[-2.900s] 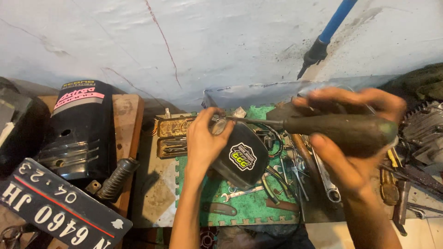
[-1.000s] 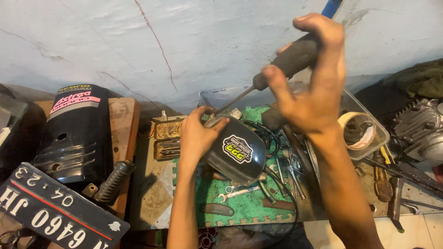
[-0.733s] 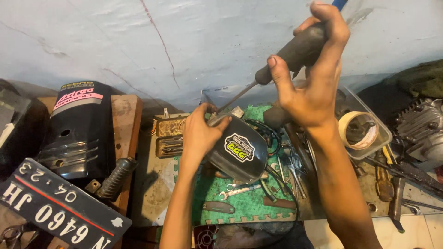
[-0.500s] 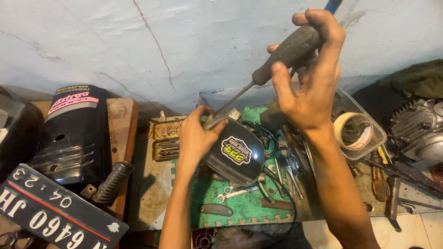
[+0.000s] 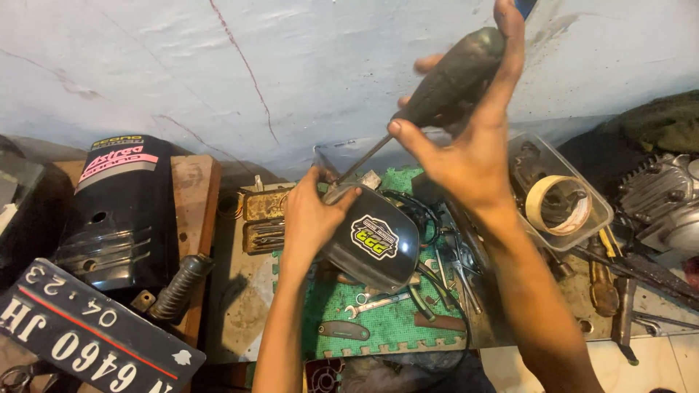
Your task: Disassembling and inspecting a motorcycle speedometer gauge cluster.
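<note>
My left hand (image 5: pixel 312 213) grips the upper left edge of a black rounded motorcycle mirror housing (image 5: pixel 375 246) with a yellow and white sticker, holding it over a green foam mat (image 5: pixel 386 324). My right hand (image 5: pixel 466 138) is wrapped around the thick dark handle of a long screwdriver (image 5: pixel 448 76). Its metal shaft slants down to the left, and the tip meets the housing beside my left thumb.
A black motorcycle cover (image 5: pixel 120 207) and a black number plate (image 5: pixel 80 331) lie at the left, with a ribbed rubber grip (image 5: pixel 180 287) between them. Wrenches (image 5: pixel 375 306) lie on the mat. A clear tub (image 5: pixel 561 193) holds a tape roll. Engine parts (image 5: pixel 666 200) sit right.
My right hand has raised the screwdriver from level in front of me to a steep slant, its tip set at the housing. My left hand kept its hold.
</note>
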